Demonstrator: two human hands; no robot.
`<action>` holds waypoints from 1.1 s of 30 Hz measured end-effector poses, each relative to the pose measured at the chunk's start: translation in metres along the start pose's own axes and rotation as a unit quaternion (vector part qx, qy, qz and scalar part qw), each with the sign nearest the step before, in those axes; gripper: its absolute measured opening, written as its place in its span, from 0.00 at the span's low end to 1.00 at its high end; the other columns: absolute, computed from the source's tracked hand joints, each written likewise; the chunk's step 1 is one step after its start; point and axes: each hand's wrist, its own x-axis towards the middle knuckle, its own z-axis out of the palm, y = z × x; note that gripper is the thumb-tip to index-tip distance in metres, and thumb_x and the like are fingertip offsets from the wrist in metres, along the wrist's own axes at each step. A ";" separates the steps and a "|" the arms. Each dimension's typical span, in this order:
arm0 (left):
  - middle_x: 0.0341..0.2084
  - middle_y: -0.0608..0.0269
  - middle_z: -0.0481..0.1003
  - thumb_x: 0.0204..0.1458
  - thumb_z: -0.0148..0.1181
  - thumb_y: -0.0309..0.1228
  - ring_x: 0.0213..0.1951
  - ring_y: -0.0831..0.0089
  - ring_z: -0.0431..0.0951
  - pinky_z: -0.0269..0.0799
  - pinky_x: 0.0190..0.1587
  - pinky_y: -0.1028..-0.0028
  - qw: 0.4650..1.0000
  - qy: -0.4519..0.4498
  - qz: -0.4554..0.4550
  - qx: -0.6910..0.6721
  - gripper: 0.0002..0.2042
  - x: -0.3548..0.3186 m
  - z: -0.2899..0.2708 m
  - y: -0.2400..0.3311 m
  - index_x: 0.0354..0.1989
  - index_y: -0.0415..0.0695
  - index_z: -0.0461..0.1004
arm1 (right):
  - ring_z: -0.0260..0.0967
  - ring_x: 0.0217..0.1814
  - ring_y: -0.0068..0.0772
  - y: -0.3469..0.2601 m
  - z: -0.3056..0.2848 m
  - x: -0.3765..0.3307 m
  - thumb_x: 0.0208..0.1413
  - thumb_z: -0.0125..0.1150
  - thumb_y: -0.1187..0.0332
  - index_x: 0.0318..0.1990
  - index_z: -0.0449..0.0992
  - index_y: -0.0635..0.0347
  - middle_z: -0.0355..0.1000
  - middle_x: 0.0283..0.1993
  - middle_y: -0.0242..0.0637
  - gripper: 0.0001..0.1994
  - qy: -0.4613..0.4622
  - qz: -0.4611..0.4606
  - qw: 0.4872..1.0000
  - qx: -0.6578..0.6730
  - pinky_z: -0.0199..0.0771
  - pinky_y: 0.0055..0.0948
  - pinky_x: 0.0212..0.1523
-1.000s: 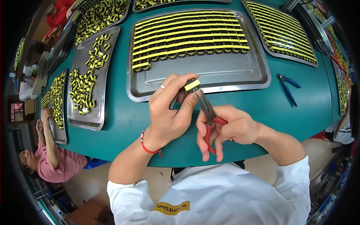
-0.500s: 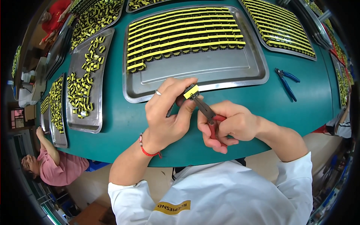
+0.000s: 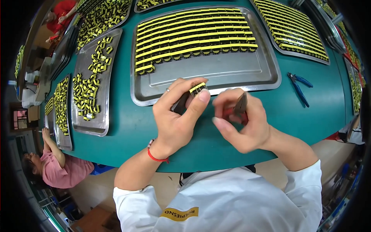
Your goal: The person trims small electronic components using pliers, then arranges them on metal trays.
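My left hand (image 3: 176,116) pinches a small transformer (image 3: 198,88), black with yellow tape and a row of pins along it, between thumb and fingers. Something dark (image 3: 179,105) also shows inside that hand, but its kind is hidden. Just to the right, apart from the transformer, my right hand (image 3: 247,123) is closed round needle-nose pliers (image 3: 242,103). Their dark jaws point up and the red handles lie within the fingers, partly blurred by motion. Beyond both hands, a large metal tray (image 3: 205,80) carries rows of similar yellow-and-black transformers (image 3: 193,34).
Blue-handled cutters (image 3: 299,89) lie on the green table (image 3: 320,112) at the right. Another tray (image 3: 98,129) at the left holds loose transformers. A filled tray (image 3: 295,27) stands at the far right. A person in pink (image 3: 63,166) sits at the left; another in red (image 3: 63,11) is farther back.
The pliers have come off the transformer and moved right, their jaws now turned upward in my right hand. My left thumb has shifted up against the transformer, which is tilted so its pins show.
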 end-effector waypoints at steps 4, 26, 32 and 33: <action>0.29 0.68 0.71 0.55 0.64 0.27 0.26 0.85 0.64 0.58 0.27 0.83 0.998 -0.020 -0.039 -0.055 0.12 -0.007 0.011 0.004 0.44 0.34 0.78 | 0.64 0.26 0.19 0.021 0.014 0.011 0.42 0.71 0.82 0.48 0.68 0.65 0.70 0.36 0.38 0.24 0.128 -0.169 0.974 -0.077 0.66 0.18 0.25; 0.50 0.50 0.72 0.65 0.34 0.52 0.45 0.68 0.72 0.67 0.51 0.65 0.815 -0.012 -0.226 -0.534 0.32 0.001 0.005 0.006 0.64 0.36 0.61 | 0.72 0.32 0.23 0.009 0.005 0.006 0.53 0.62 0.81 0.57 0.68 0.71 0.76 0.35 0.42 0.23 0.071 -0.096 0.992 -0.038 0.68 0.18 0.23; 0.55 0.43 0.69 0.65 0.32 0.54 0.58 0.56 0.69 0.64 0.62 0.59 0.856 -0.113 -0.106 -0.493 0.33 -0.003 0.008 -0.007 0.66 0.36 0.59 | 0.61 0.22 0.23 0.009 0.029 0.006 0.49 0.69 0.75 0.47 0.74 0.67 0.69 0.26 0.33 0.17 0.109 -0.050 0.993 -0.017 0.62 0.23 0.22; 0.55 0.43 0.69 0.65 0.32 0.54 0.58 0.56 0.69 0.64 0.62 0.59 0.856 -0.110 -0.106 -0.495 0.33 -0.004 0.008 -0.008 0.66 0.36 0.59 | 0.61 0.22 0.23 0.006 0.028 0.005 0.49 0.69 0.75 0.47 0.74 0.67 0.67 0.25 0.32 0.17 0.104 -0.034 0.994 -0.024 0.61 0.23 0.22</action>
